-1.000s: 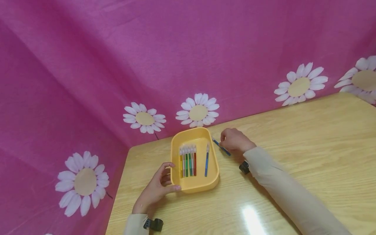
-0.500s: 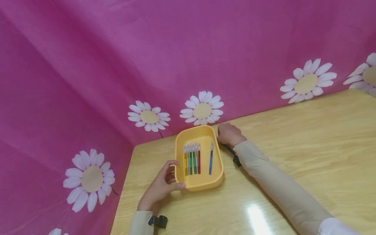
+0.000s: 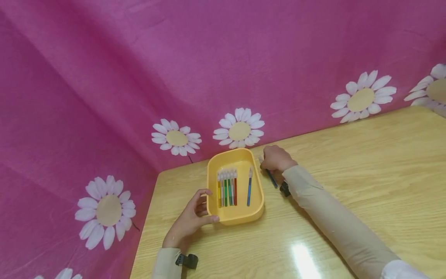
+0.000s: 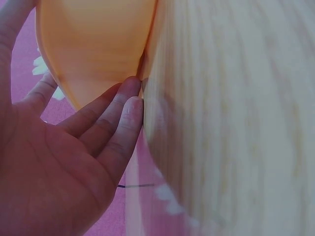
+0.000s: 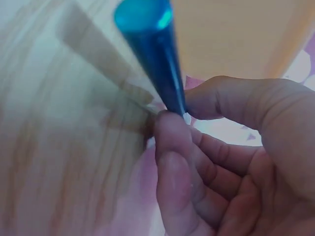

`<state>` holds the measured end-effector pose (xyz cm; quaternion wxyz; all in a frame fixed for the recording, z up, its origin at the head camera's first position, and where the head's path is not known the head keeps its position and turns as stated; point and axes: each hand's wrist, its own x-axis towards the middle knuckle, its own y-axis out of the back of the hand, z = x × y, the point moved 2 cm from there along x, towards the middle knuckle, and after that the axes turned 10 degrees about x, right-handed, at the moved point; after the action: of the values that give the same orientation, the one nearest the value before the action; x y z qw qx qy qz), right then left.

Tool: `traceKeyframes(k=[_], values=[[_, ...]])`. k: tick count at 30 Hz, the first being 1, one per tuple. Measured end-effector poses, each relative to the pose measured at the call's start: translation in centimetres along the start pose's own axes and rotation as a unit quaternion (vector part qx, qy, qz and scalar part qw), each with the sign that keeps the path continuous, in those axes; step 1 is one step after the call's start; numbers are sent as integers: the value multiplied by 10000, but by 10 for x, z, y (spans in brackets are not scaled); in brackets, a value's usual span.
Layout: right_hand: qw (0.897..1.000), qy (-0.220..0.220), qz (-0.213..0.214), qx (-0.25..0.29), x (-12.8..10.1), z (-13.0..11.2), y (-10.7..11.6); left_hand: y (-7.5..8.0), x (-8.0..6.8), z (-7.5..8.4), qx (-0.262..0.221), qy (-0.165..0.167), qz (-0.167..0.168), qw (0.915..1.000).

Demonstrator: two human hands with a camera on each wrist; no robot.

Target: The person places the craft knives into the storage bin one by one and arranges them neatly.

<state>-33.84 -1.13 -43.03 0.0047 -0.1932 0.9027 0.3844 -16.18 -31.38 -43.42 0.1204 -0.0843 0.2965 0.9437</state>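
Note:
A yellow plastic tray (image 3: 244,217) stands on the table near the wall. In it lie several slim pens (image 3: 227,190) side by side, with pale tops and gold, pink, green and red barrels, plus a blue pen (image 3: 249,190) apart on the right. My left hand (image 3: 191,221) holds the tray's left front corner, index finger at the rim and thumb along the front; in the left wrist view its other fingers touch the outer wall (image 4: 98,54). Just right of the tray, my right hand (image 3: 277,158) pinches another blue pen (image 5: 157,54) between thumb and fingertips. Its pale end is mostly hidden.
The wooden table (image 3: 348,174) extends to the right and front. Behind it and at the left hangs a magenta cloth (image 3: 244,58) with white flowers. Black wrist straps (image 3: 187,261) show at both sleeves.
The right hand moved toward the tray's right wall with the blue pen, then slightly back right, turning the pen a little steeper. The left hand still holds the tray; the camera view shifted slightly.

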Motion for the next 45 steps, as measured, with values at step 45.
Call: traceKeyframes(k=[45], values=[[9930,432,281,1061,-32,-99,9,1,-1,-1,-79,-206,-96,9997]])
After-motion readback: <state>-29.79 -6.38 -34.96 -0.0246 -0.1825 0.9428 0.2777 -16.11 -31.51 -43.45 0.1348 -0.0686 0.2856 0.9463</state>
